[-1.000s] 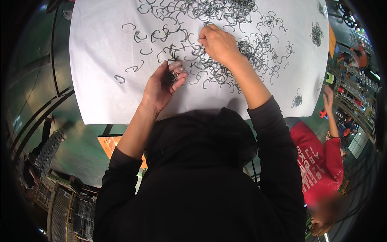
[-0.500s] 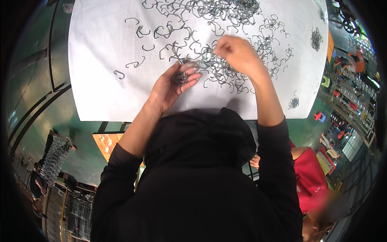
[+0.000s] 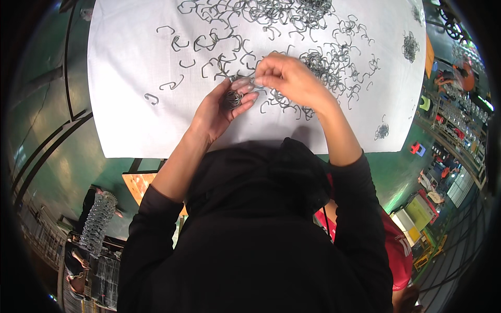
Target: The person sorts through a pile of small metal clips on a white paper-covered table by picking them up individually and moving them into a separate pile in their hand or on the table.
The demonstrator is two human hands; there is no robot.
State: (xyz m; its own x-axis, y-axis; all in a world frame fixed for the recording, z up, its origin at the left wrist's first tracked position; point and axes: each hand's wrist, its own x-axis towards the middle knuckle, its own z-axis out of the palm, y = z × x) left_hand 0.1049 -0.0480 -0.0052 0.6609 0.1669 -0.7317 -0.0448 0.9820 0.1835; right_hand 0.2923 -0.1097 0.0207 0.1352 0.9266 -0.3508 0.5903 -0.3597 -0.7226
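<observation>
Bent metal wire hooks (image 3: 334,68) lie scattered over a white-covered table (image 3: 122,122). My left hand (image 3: 214,112) is turned palm up near the table's front edge, its fingers curled around a small bunch of wire hooks (image 3: 234,98). Close to those fingertips, my right hand (image 3: 295,81) pinches thumb and fingers together on what looks like a thin wire hook (image 3: 257,84). Its far end is partly hidden by the fingers of both hands. Loose hooks surround the right hand, and some lie under it.
A denser heap of hooks (image 3: 308,11) sits at the far edge. Smaller piles (image 3: 410,48) lie on the right side. Behind me at lower right is a person in a red shirt (image 3: 397,255). Left of a wooden board (image 3: 138,186), another person handles a bundle of shiny wire pieces (image 3: 99,224).
My right hand has moved left and slightly down from the scattered hooks to my left fingertips. The left hand stays nearly in place. The person in red has shifted lower, behind my right arm.
</observation>
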